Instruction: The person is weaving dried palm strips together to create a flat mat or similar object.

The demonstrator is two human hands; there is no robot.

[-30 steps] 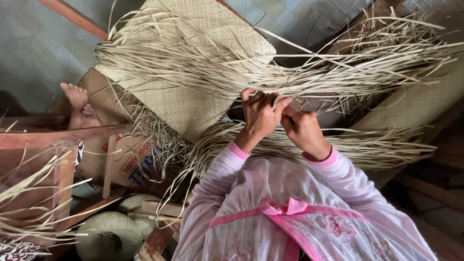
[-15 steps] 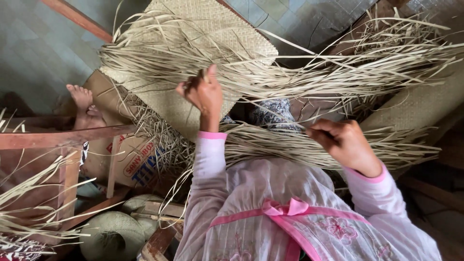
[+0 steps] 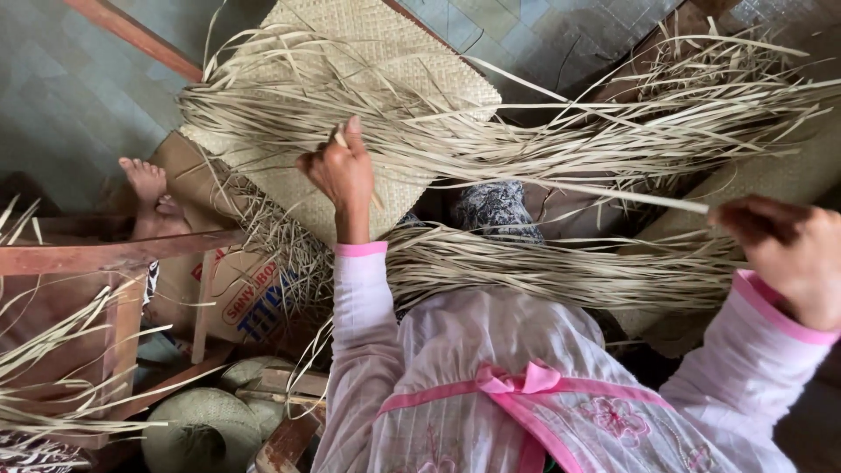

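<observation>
The left hand point(image 3: 343, 175) was raised with the arm bent upward, fingers curled shut. The right hand point(image 3: 784, 250) was drawn far out sideways, fingers pinched.

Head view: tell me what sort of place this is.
Probably a home weaving spot on a tiled floor. A half-woven mat lies there amid loose straw strips; the left hand and right hand pull one strip taut.

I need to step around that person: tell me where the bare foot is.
In the head view the bare foot is at the left, resting on the cardboard box just above the wooden bar, left of the woven mat.
</observation>
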